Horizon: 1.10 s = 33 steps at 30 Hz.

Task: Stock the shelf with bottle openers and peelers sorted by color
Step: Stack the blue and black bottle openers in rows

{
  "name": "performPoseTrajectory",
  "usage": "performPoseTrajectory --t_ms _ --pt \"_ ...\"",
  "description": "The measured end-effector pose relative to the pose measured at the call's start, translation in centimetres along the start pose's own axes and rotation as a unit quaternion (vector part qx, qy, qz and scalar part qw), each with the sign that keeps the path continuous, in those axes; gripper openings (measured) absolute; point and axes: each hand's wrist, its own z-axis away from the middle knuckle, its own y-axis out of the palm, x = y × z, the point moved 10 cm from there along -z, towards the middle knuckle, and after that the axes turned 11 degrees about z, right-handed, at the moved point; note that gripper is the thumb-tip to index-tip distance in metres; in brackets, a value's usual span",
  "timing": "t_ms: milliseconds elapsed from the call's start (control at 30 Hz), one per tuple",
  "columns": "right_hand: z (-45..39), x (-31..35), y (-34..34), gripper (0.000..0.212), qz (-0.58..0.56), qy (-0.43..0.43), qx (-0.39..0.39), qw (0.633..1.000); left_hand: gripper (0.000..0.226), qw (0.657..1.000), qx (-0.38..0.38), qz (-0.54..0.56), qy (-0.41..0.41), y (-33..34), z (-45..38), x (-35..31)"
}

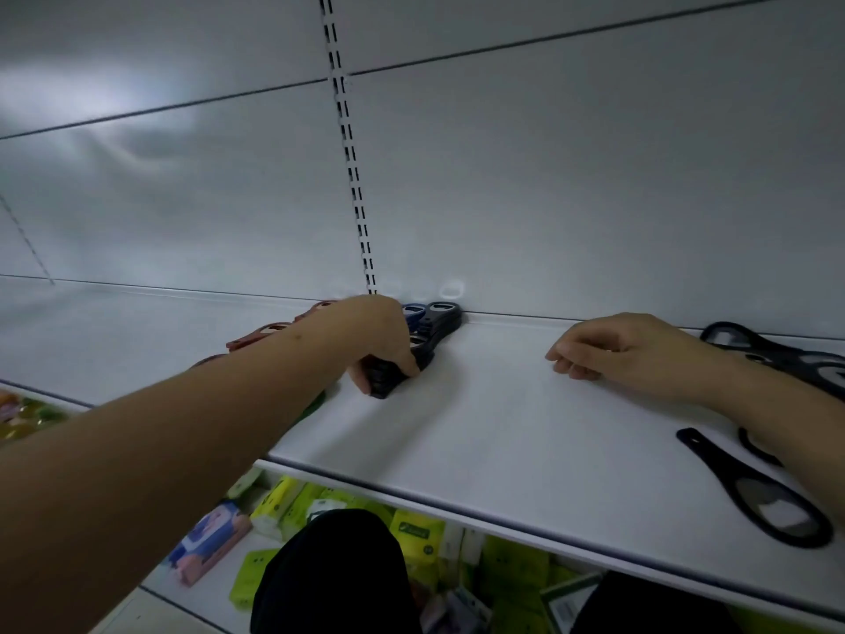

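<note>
No writing can be read anywhere; the labels on the yellow-green packs (414,533) and the blue-and-pink pack (208,544) on the lower shelf are too blurred to make out. On the white shelf (503,432), the left hand (375,336) curls its fingers and thumb round the handle ends of a stack of dark blue and black bottle openers (430,327) whose heads lie against the back wall. Behind the left forearm lies a row of red bottle openers (260,336), partly hidden, and a sliver of something green (315,404) shows under the arm. The right hand (626,350) rests on the shelf with fingers loosely curled, its grip holding nothing. Behind its wrist lie black bottle openers (772,354), cut off by the frame edge, and one black opener (754,491) lies alone near the shelf's front edge.
</note>
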Motion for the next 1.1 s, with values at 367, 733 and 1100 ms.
performPoseTrajectory --t_ms 367,733,1100 --pt "2.7 -2.8 -11.2 0.022 0.160 0.090 -0.261 0.948 0.036 0.894 -0.129 -0.053 0.425 2.9 8.6 -15.2" --pt "5.5 -12.6 -9.5 0.082 0.300 0.329 0.083 0.892 0.042 0.782 0.159 0.080 0.598 16.8 8.0 -21.2" --pt "5.2 -14.3 -10.7 0.066 0.288 0.365 0.012 0.885 0.069 0.817 0.062 0.047 0.571 14.7 1.0 -24.7"
